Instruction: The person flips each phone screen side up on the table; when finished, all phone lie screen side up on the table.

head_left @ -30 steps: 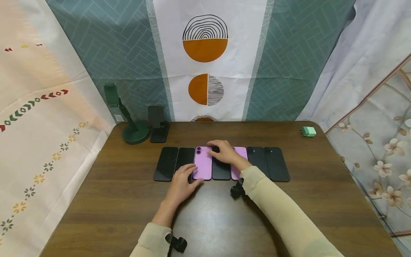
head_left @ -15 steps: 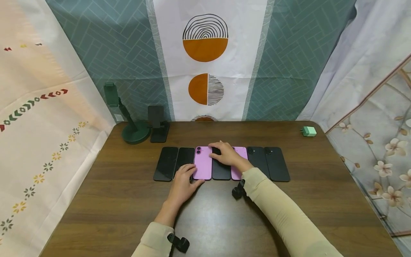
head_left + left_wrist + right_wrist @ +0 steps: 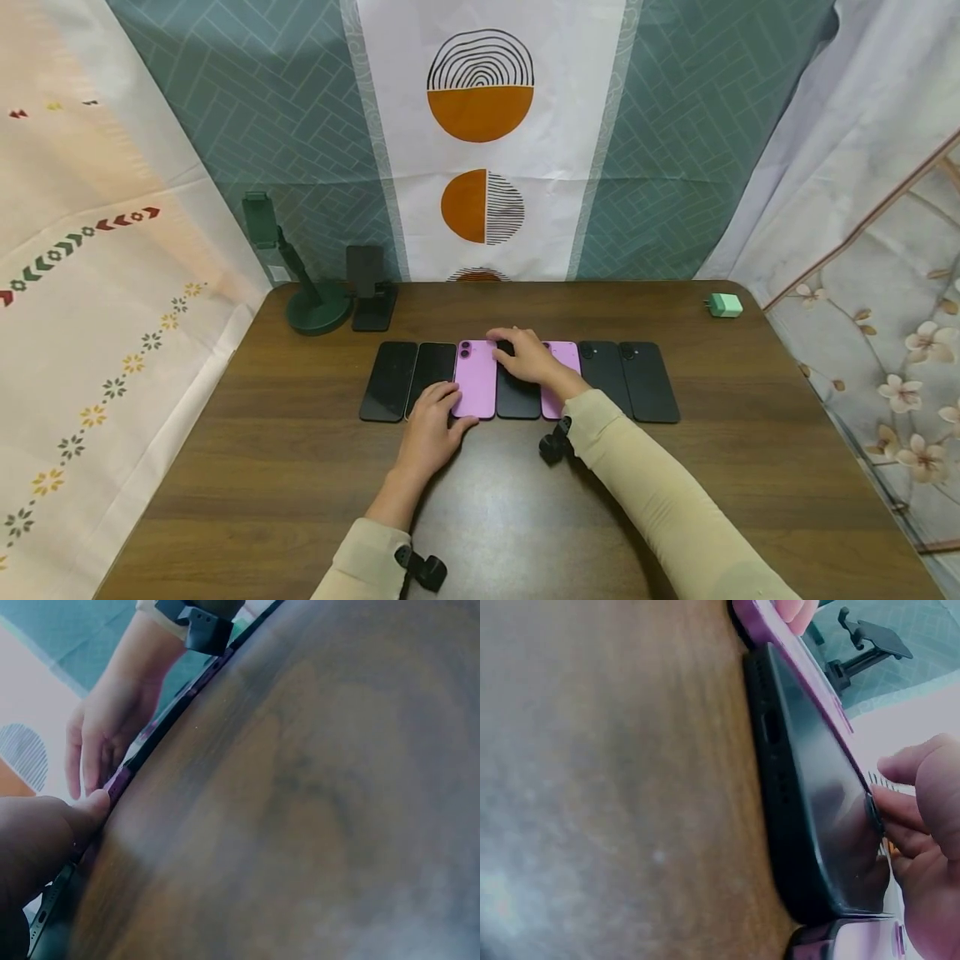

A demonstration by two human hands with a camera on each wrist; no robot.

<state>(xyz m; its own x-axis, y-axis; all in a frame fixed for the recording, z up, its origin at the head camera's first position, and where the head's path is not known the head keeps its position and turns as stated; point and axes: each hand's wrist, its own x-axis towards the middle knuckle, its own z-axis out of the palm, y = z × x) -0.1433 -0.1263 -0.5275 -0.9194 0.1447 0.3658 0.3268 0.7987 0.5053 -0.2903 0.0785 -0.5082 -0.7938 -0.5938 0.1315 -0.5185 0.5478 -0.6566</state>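
Observation:
Several phones lie side by side in a row across the table. My left hand [image 3: 429, 429] is at a pink phone [image 3: 475, 379], its fingers at the left edge and its thumb at the near end. In the left wrist view that thumb [image 3: 91, 810] touches the phone's end. My right hand [image 3: 534, 360] reaches over the black phone [image 3: 517, 402] to the right, with fingertips near the far ends of the two phones. Its thumb stands apart from its fingers in the right wrist view. A second pink phone [image 3: 552, 406] is partly hidden under the right wrist.
Two dark phones [image 3: 649, 383] end the row at the right, two black-screened phones [image 3: 387, 382] at the left. Behind stand a green phone stand [image 3: 318, 308] and a black stand [image 3: 372, 308]. A green charger plug [image 3: 725, 305] lies at the back right of the wooden table [image 3: 225, 467].
My right thumb has shifted slightly right, toward the black phone. The left hand has moved a touch to the right. The phones stay in their row.

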